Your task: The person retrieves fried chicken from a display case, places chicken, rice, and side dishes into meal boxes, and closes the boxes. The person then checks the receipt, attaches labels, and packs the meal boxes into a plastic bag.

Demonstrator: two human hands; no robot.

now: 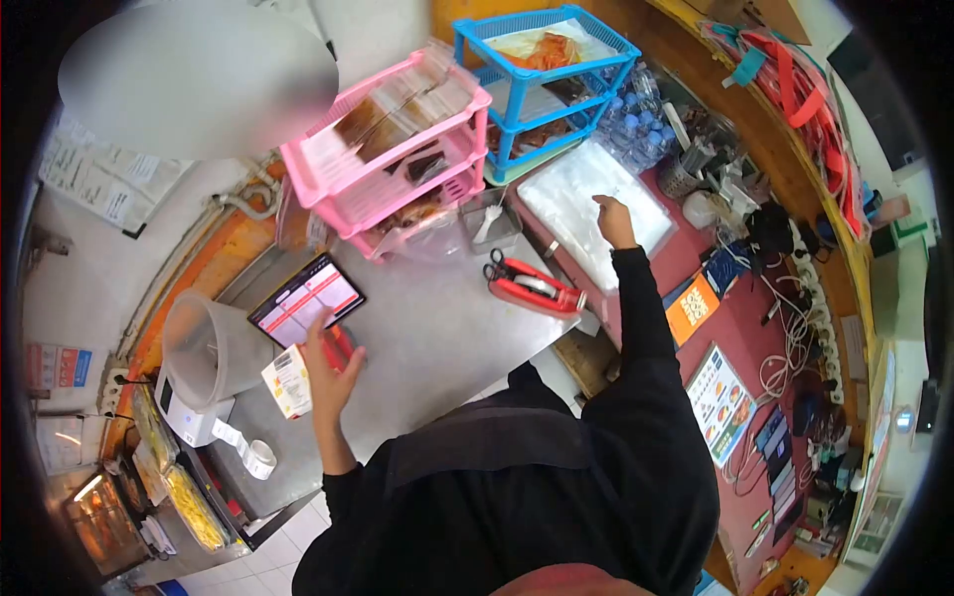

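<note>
My left hand (333, 382) is over the metal counter (427, 348), fingers apart, beside a small box with a printed label (289, 381). A red object (339, 348) lies just behind its fingers, in front of a tablet (306, 302) with a lit red and white screen. On the right, my right hand (615, 221) is over a stack of clear plastic bags (586, 199), its index finger stretched out and the other fingers curled. A red tape dispenser (532, 286) and black-handled scissors (493, 265) lie between the hands.
Pink tiered rack (388, 194) and blue tiered rack (547, 94) stand at the back. Left: clear round tub (204, 348), label printer (189, 415), label roll (259, 459). Right: water bottles (636, 124), orange card (693, 310), picture menu (719, 402), tangled cables (790, 348).
</note>
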